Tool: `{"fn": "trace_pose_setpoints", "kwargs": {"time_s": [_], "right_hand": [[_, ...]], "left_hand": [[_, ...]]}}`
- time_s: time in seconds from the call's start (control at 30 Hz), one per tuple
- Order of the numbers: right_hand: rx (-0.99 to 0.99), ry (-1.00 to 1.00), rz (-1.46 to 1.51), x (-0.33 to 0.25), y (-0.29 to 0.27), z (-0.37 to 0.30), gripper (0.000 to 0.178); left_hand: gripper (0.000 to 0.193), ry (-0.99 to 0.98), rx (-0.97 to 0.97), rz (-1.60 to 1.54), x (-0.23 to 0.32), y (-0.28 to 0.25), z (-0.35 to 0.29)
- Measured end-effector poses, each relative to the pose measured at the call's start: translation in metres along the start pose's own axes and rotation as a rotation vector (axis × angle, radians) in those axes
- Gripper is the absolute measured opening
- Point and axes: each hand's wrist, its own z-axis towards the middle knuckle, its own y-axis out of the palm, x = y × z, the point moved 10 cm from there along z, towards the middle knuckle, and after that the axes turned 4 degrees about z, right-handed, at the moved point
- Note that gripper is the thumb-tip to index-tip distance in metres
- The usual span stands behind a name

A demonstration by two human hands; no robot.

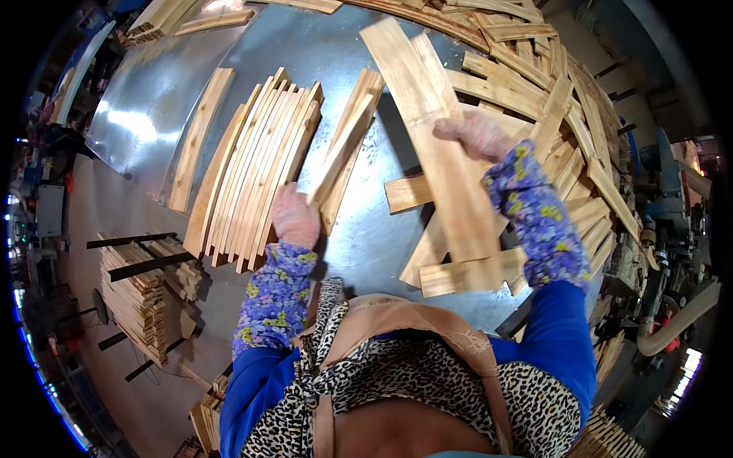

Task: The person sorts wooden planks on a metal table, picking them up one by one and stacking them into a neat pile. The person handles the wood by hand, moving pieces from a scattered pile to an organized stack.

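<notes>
My right hand (477, 136) is closed on a wide wooden board (435, 164), its thumb across the face. A second board (435, 72) shows behind its far part, and I cannot tell if it is gripped too. My left hand (295, 217) lies low between a row of boards standing on edge (263, 164) and a narrow wooden slat (343, 149). The slat's near end meets the fingers, which look closed around it. Under that slat, another board (355, 114) rests on the metal table (366, 233).
A large jumbled heap of boards (561, 99) fills the table's right side. One separate board (202, 141) lies left of the row. Loose short boards (408, 193) sit under the raised board. Stacked boards rest on a rack with dark arms (145, 267) at lower left.
</notes>
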Motion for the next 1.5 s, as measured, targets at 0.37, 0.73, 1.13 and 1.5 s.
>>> {"fn": "trace_pose_setpoints", "kwargs": {"time_s": [0.37,0.73,1.13,1.5], "right_hand": [[0.540,0.185,0.204,0.167,0.112,-0.049,0.060],[0.885,0.008,0.482,0.026,0.044,-0.113,0.044],[0.661,0.120,-0.589,0.051,0.187,0.132,0.101],[0.653,-0.053,0.109,0.129,0.115,0.126,0.087]], "left_hand": [[0.093,0.353,-0.254,-0.901,0.079,0.050,-0.051],[0.074,0.015,-0.428,-1.328,0.044,0.072,-0.011],[0.051,0.338,0.653,-0.350,-0.067,-0.040,-0.059],[0.052,0.376,0.418,-0.400,-0.061,-0.050,-0.043]]}}
